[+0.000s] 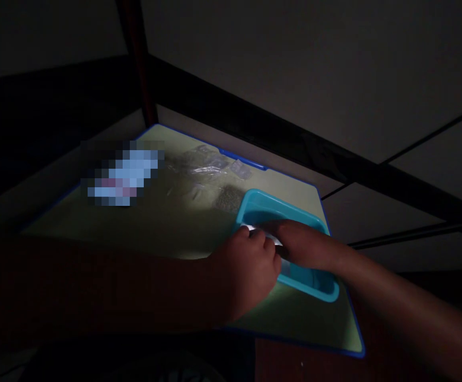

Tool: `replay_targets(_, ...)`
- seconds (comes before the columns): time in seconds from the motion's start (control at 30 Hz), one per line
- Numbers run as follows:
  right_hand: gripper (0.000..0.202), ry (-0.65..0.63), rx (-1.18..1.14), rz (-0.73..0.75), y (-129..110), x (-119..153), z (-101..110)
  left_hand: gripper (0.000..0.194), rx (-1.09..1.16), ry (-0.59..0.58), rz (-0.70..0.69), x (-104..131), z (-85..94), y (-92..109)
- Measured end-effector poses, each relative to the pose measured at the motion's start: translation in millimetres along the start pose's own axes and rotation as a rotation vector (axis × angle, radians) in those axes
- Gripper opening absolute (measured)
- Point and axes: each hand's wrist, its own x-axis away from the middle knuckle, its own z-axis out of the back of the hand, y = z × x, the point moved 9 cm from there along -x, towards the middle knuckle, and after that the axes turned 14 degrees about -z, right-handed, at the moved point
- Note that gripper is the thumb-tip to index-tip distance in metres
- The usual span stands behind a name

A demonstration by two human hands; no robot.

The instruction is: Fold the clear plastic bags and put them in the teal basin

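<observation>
My left hand (253, 268) is closed at the near left rim of a turquoise plastic basin (328, 291), its fingers curled inward. My right hand (298, 241) reaches over the basin from the right, its fingers bent down and partly hidden. Between the two hands shows a bright whitish piece (273, 237), lit strongly; its kind cannot be made out. Both hands close around this spot and nearly touch. The inside of the basin is mostly shadowed or covered by my hands.
The basin stands on a pale board-like tabletop (191, 223) with a blue edge. Crumpled clear plastic bags (209, 164) and a patch of small grainy pieces (229, 199) lie beyond it. A blurred-out bright screen-like thing (129, 172) is at the left. A wall rises behind; the room is dark.
</observation>
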Motion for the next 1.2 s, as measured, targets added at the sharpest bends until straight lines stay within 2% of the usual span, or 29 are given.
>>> replay_targets(0.07, 0.037, 0.036, 0.006, -0.016, 6.4, 4.9, 6.1, 0.017, -0.008, -0.011, 0.014, -0.2, -2.2, -0.7)
replay_targets(0.23, 0.040, 0.278, -0.061, -0.108, 26.4, 36.8, 31.5, 0.014, -0.053, 0.020, 0.002, -3.5, 4.4, -3.6)
replay_targets(0.3, 0.039, 0.317, -0.107, -0.117, 27.7, 57.6, 31.2, 0.013, -0.008, 0.033, -0.038, -3.0, 9.8, -10.7)
replay_targets(0.37, 0.040, 0.304, -0.140, -0.132, 27.6, 77.4, 20.1, 0.026, 0.138, 0.060, -0.154, 1.1, 16.1, -18.6)
replay_targets(0.4, 0.041, 0.323, -0.146, -0.130, 26.4, 86.6, 14.4, 0.030, 0.209, 0.115, -0.151, 6.4, 21.6, -30.9)
replay_targets(0.43, 0.040, 0.351, -0.143, -0.136, 25.7, 94.1, 8.1, 0.032, 0.246, 0.202, -0.081, 14.3, 27.9, -50.7)
replay_targets(0.47, 0.038, 0.398, -0.137, -0.145, 25.3, 100.1, 2.8, 0.032, 0.253, 0.281, 0.007, 24.7, 31.2, -72.4)
replay_targets(0.53, 0.035, 0.530, -0.102, -0.146, 22.1, 107.0, -5.1, 0.025, 0.201, 0.381, 0.230, 50.9, 26.7, -116.8)
replay_targets(0.6, 0.028, 0.671, -0.049, -0.172, 19.3, 107.6, -10.1, 0.020, 0.171, 0.349, 0.388, 73.4, 5.8, -149.4)
replay_targets(0.67, 0.016, 0.787, 0.026, -0.184, 13.4, 104.5, -13.1, 0.015, 0.189, 0.274, 0.430, 86.8, -18.8, -166.8)
replay_targets(0.7, 0.011, 0.839, 0.065, -0.200, 11.1, 103.2, -13.6, 0.013, 0.190, 0.256, 0.421, 91.0, -27.2, -170.9)
replay_targets(0.77, 0.013, 0.913, 0.130, -0.234, 8.1, 102.2, -14.2, 0.015, 0.169, 0.284, 0.393, 97.5, -33.6, -174.6)
replay_targets(0.9, 0.018, 0.936, 0.166, -0.334, 16.4, 107.9, -16.0, 0.019, 0.180, 0.304, 0.263, 99.1, -35.8, -170.1)
replay_targets(1.0, 0.018, 0.925, 0.188, -0.421, 32.9, 114.6, -14.3, 0.020, 0.201, 0.289, 0.197, 98.4, -38.0, -168.7)
replay_targets(1.1, 0.017, 0.868, 0.214, -0.506, 55.5, 111.0, -10.3, 0.022, 0.190, 0.261, 0.222, 99.9, -42.6, -172.4)
replay_targets(1.2, 0.021, 0.836, 0.215, -0.570, 77.7, 98.7, -1.8, 0.027, 0.174, 0.160, 0.253, 100.8, -52.5, -171.1)
